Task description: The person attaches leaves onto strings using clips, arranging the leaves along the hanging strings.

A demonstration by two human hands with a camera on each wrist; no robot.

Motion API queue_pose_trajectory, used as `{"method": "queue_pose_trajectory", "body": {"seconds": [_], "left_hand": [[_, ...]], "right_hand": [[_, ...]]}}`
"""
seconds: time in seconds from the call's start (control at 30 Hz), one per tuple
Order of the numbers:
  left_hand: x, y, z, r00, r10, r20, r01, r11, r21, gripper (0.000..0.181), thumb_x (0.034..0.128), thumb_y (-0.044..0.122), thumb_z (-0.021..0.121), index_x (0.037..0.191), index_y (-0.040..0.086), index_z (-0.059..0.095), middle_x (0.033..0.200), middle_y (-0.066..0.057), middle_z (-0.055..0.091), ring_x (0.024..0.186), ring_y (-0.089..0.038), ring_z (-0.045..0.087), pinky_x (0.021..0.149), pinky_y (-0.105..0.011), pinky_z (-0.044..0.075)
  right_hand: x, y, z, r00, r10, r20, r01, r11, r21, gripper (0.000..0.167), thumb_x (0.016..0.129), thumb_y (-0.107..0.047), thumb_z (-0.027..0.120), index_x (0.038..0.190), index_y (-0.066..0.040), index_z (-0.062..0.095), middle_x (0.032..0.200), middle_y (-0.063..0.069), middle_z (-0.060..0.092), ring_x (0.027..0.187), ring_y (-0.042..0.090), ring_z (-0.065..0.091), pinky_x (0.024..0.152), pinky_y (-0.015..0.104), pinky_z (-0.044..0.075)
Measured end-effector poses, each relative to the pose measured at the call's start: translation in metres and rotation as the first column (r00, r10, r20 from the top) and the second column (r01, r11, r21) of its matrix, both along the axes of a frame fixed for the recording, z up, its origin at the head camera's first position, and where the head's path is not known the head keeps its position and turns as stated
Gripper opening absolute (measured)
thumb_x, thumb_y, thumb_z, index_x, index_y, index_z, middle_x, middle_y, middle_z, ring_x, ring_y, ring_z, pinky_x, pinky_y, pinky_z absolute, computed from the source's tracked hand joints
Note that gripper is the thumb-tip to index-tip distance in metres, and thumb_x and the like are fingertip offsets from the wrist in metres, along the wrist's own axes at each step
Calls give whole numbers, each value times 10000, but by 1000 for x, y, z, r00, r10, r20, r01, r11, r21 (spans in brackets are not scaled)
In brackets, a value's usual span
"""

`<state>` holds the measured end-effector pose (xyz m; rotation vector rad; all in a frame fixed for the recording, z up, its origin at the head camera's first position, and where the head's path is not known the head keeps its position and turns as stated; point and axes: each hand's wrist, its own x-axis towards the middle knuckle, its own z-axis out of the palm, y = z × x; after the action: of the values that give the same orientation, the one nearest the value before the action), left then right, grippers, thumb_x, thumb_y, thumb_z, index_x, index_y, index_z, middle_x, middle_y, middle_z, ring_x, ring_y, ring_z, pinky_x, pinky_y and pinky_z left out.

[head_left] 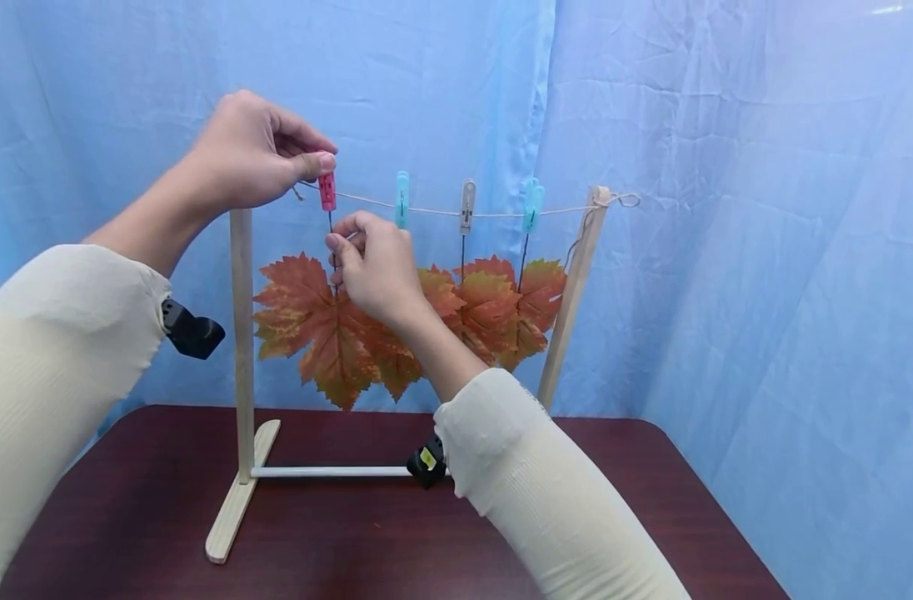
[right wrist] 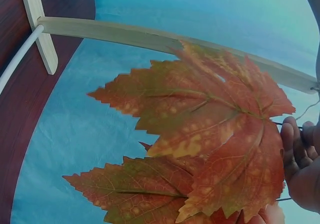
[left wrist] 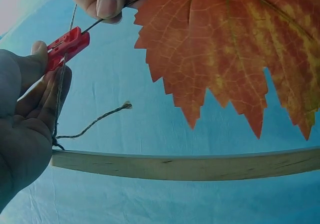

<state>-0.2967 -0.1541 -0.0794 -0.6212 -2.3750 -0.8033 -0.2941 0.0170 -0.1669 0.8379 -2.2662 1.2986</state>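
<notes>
My left hand [head_left: 250, 154] pinches the top of a red clothespin [head_left: 327, 193] at the left end of a string [head_left: 434, 212]. In the left wrist view the clothespin sits across the string, with a dark leaf stem [left wrist: 92, 26] at its tip. Below it, my right hand [head_left: 381, 271] pinches that stem between thumb and fingers. The stem belongs to an orange-red artificial maple leaf [head_left: 329, 333], which hangs down in front of the wooden post side. The right wrist view shows this leaf [right wrist: 225, 119] wide and close, overlapping another one.
Along the string, two light-blue clothespins [head_left: 402, 198] and a grey clothespin [head_left: 467, 207] hang, with more leaves [head_left: 490, 308] below. Wooden posts [head_left: 242, 350] and a white rod [head_left: 329, 472] form the stand on a dark red table [head_left: 336, 542]. Blue cloth [head_left: 764, 292] hangs behind.
</notes>
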Motion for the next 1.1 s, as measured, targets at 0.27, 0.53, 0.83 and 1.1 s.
{"method": "queue_pose_trajectory", "body": {"seconds": [0.27,0.53,0.83,1.1], "left_hand": [[-2,0,-1,1000,-20,-14,20,1000,-13,326,998,313,681,1154,42,774,1044,-149,760,803,-56,688,723,-170,504],[0,-2,-1,1000,-22,-18,21,999,-39,341,1003,327,673,1167,44,770,1052,-158,758,812,-66,687,704,-165,501],[-1,-5,-1,999,-44,-3,44,997,-61,411,967,412,711,1184,68,769,1090,-142,761,861,-4,681,757,-169,480],[-3,-4,-2,999,-54,-2,53,998,-44,437,949,411,738,1209,61,758,1115,-159,752,922,-87,702,763,-146,484]], "right_hand": [[0,-1,1,1000,-29,-2,29,999,-31,193,1041,-180,592,1110,-11,655,848,68,693,682,133,683,614,220,562],[-1,-2,0,1000,-14,11,14,998,-59,195,1042,-182,601,1120,-10,652,856,69,699,693,134,688,620,226,564],[-3,-2,-3,999,6,41,-3,998,-66,188,1045,-186,605,1129,-23,642,879,66,696,717,143,688,636,228,569],[-4,-1,-4,999,16,46,-12,998,-69,190,1054,-191,602,1141,-27,636,896,59,704,752,163,686,651,239,566]]}}
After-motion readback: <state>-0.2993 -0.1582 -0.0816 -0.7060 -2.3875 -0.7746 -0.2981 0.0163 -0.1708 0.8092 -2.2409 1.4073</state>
